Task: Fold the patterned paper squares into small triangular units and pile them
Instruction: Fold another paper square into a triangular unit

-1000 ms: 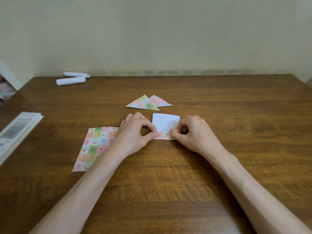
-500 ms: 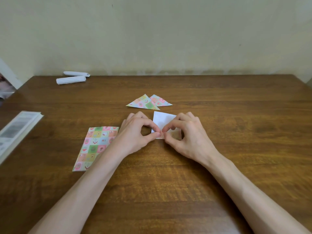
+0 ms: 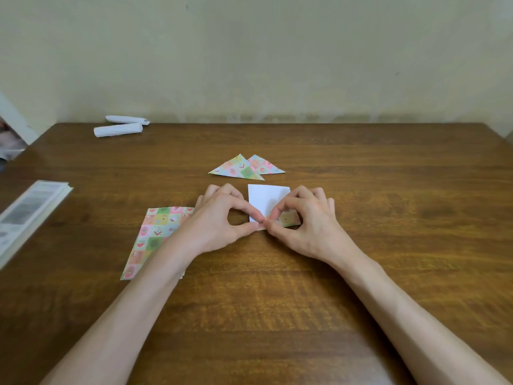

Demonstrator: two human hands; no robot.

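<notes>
Both hands are working close together at the middle of the brown wooden desk (image 3: 277,301), their fingertips almost meeting. The left hand (image 3: 219,218) is curling its thumb and forefinger into a ring and pinching the near left corner of a small paper square (image 3: 266,198), which is lying white side up. The right hand (image 3: 308,226) is pinching the same near edge just beside the left fingertips, thumb nearer and forefinger arching over, while its other fingers are curling above the square's right side. Under those fingers a patterned flap (image 3: 288,219) of the square's pastel face is showing, turned up from the near edge. The fingers are hiding how far that fold runs. The rest of the square is resting flat on the desk, reaching away from the hands.

Just beyond the hands, two folded triangular units of pastel checked paper are lying flat and touching. The left triangle (image 3: 237,170) is overlapping the left part of the right triangle (image 3: 266,165).

To the left of the left hand, and partly hidden under its wrist and forearm, unfolded patterned sheets (image 3: 155,234) in pink, green and yellow checks are lying pattern side up. I cannot tell how many there are.

Far beyond the left hand, near the desk's back edge and the pale wall, two white paper rolls (image 3: 118,129) are lying side by side. Well apart to the left of the left hand, a white booklet (image 3: 30,209) with grey print is lying at the desk's edge.
</notes>
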